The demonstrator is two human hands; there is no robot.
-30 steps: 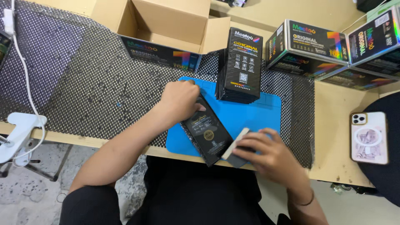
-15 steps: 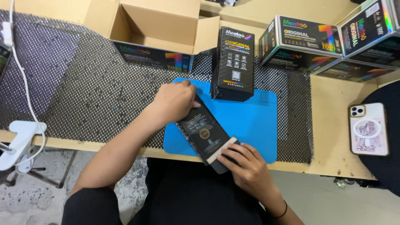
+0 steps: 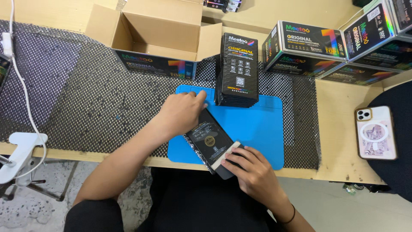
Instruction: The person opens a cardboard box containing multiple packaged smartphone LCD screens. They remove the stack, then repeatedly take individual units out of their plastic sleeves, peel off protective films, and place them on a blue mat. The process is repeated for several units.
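Flat black glossy packet (image 3: 209, 138) lies slantwise on smooth blue mat (image 3: 262, 124), bench edge. Left hand (image 3: 180, 112) grip pins its top; right hand (image 3: 249, 168) grip pinches the pale-banded lower end.

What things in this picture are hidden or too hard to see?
Head view only:
- Far end of the flat black packet: covered by the left hand.
- Dark flat tool with a pale edge: mostly under the right hand.
- Floor of the open brown cardboard box: blocked by its near wall.
- Glossy black printed boxes: the rightmost ones cut off by the picture edge.
- Lower packets in the black stack: hidden by the top one.
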